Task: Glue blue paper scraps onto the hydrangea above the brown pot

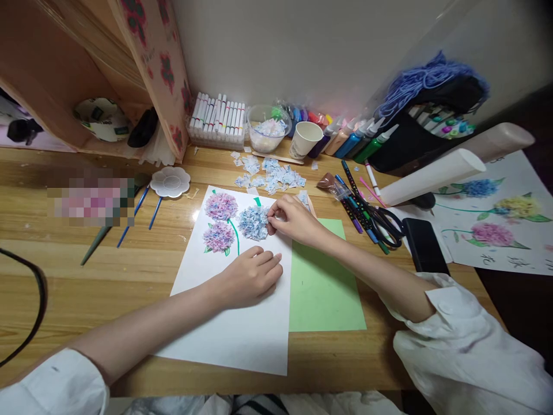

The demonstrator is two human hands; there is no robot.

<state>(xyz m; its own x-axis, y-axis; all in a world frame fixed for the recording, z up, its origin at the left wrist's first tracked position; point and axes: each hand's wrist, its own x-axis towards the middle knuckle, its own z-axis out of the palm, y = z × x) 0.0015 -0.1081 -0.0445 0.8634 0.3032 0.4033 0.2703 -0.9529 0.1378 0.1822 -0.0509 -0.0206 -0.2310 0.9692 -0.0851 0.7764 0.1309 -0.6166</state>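
A white sheet of paper (228,340) lies in front of me. It bears two pink-purple paper-scrap flowers, an upper one (222,206) and a lower one (218,237), with green stems and leaves. To their right is a blue paper-scrap flower (253,222). At that flower's right edge, my right hand (288,218) has thumb and fingertips pinched together; whatever is between them is hidden. Below the flowers, my left hand (250,276) rests on the sheet, fingers loosely bent and slightly apart, holding nothing visible. Loose blue-white paper scraps (276,176) lie beyond the sheet.
Green paper (328,288) sits partly under the white sheet. At the back stand a marker box (218,124), a plastic bowl of scraps (268,129) and a paper cup (306,140). Scissors (389,225), pens and a black phone (425,245) lie right; a flower-shaped palette (170,182) is left.
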